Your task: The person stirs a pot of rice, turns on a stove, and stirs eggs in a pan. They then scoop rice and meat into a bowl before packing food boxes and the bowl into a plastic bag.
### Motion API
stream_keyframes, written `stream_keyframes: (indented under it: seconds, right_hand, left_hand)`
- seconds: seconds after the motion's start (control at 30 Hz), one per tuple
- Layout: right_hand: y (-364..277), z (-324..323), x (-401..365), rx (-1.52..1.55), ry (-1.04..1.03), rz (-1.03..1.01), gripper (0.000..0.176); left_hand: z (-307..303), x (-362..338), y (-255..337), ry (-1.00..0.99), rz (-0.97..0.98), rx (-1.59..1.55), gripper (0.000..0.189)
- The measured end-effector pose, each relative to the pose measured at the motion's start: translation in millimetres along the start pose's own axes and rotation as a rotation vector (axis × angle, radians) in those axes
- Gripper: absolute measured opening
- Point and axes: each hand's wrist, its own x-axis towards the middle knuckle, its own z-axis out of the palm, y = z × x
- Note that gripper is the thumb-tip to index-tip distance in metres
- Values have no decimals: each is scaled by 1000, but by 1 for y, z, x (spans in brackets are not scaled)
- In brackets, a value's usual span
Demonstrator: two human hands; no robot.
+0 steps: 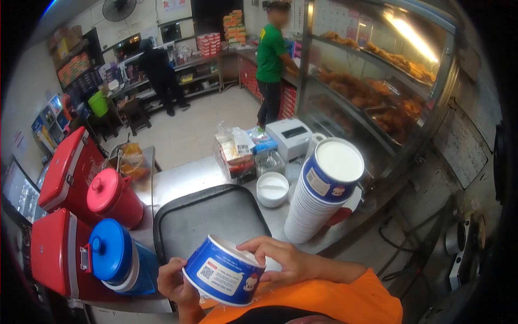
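Tub [218, 274], tilted by the tray [181, 218]'s near edge and gripped by left hand [177, 283] and right hand [280, 260], looks light and dentable, best held at the rim, though fingertips are partly hidden.

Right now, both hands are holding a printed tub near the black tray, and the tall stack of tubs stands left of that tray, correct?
Not quite: the head view shows the tall stack of tubs right of the black tray. The left hand and right hand do hold a printed tub near it.
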Motion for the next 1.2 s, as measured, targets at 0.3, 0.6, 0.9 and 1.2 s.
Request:
stream_keyframes:
  seconds: [0.3,0.6,0.9,1.2]
  right_hand:
    - [3,6,0,32,26,39,29]
    - [9,-1,-3,48,36,35,29]
    - [14,-11,-10,72,74,33,41]
    - [-26,-59,-23,-456,379,-301,21]
  left_hand:
    - [-3,-2,-8,18,-22,46,15]
    - [1,-4,-13,25,-13,54,14]
    - [15,-2,-11,24,-53,50,14]
    - [16,34,-13,-83,54,297,14]
